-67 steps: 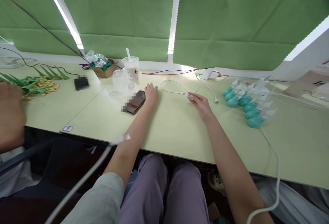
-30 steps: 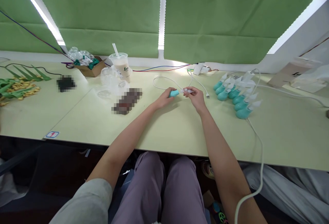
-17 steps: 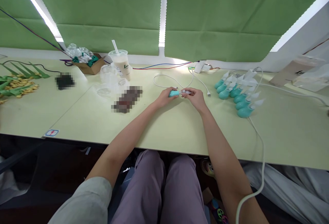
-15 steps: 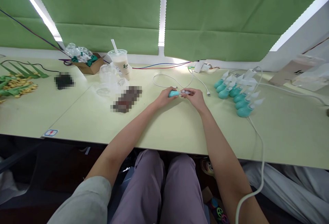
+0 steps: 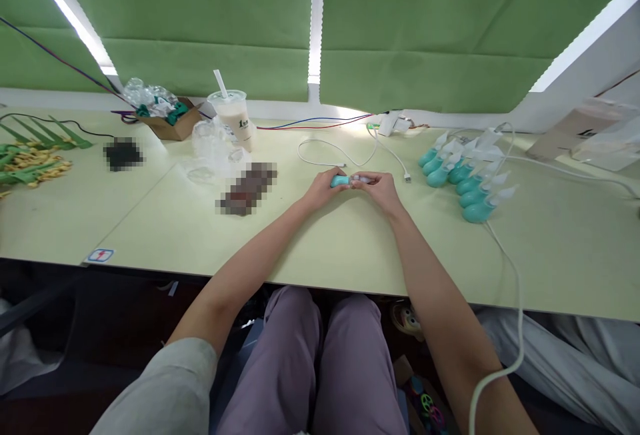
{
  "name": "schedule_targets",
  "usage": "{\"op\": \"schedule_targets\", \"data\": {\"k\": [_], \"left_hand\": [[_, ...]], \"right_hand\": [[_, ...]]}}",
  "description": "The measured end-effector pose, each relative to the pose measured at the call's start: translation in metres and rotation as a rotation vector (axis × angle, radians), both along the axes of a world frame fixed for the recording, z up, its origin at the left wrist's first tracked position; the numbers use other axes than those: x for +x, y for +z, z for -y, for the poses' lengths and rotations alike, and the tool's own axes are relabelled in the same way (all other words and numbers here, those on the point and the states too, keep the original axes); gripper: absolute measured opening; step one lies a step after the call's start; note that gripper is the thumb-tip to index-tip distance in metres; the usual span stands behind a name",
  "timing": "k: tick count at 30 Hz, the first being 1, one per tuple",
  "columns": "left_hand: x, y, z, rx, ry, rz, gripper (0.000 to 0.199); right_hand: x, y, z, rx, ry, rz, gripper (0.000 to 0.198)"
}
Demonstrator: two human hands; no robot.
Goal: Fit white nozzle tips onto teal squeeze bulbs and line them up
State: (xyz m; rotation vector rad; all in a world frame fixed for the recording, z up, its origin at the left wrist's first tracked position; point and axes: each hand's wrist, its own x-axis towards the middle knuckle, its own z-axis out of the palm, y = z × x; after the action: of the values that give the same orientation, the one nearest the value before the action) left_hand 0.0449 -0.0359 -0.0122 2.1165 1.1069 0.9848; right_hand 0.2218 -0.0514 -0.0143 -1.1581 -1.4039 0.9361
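My left hand (image 5: 320, 190) is closed around a small teal squeeze bulb (image 5: 339, 181), lying sideways above the middle of the table. The fingers of my right hand (image 5: 383, 190) pinch a whitish, translucent nozzle-like piece (image 5: 363, 180) at the bulb's right end. Fingertips of both hands meet there, so whether the two parts are joined is hidden. To the right stand several teal bulb syringes (image 5: 479, 212) with white pointed tips, grouped close together on the tabletop.
A white USB cable (image 5: 345, 148) loops behind my hands. On the left are a drink cup (image 5: 234, 118) with a straw, a crumpled plastic bag (image 5: 213, 148), a blurred dark object (image 5: 249, 188) and a cardboard box (image 5: 173, 125). Another white cable (image 5: 515, 282) hangs over the table edge.
My hands have come slightly closer together, and the right fingers now cover more of the join at the bulb. The view has shifted a little.
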Motion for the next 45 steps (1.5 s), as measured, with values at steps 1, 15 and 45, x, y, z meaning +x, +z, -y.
{"op": "schedule_targets", "data": {"k": [1, 15, 45], "left_hand": [[0.001, 0.0, 0.0, 0.004, 0.014, 0.0, 0.032], [0.002, 0.001, 0.007, 0.016, 0.02, -0.185, 0.026], [0.024, 0.004, 0.02, 0.099, 0.056, 0.161, 0.068]], "right_hand": [[-0.001, 0.0, 0.0, -0.004, -0.002, -0.024, 0.031], [0.006, -0.004, 0.003, -0.113, 0.081, 0.03, 0.036], [-0.008, 0.014, -0.001, -0.119, 0.104, -0.359, 0.049]]}}
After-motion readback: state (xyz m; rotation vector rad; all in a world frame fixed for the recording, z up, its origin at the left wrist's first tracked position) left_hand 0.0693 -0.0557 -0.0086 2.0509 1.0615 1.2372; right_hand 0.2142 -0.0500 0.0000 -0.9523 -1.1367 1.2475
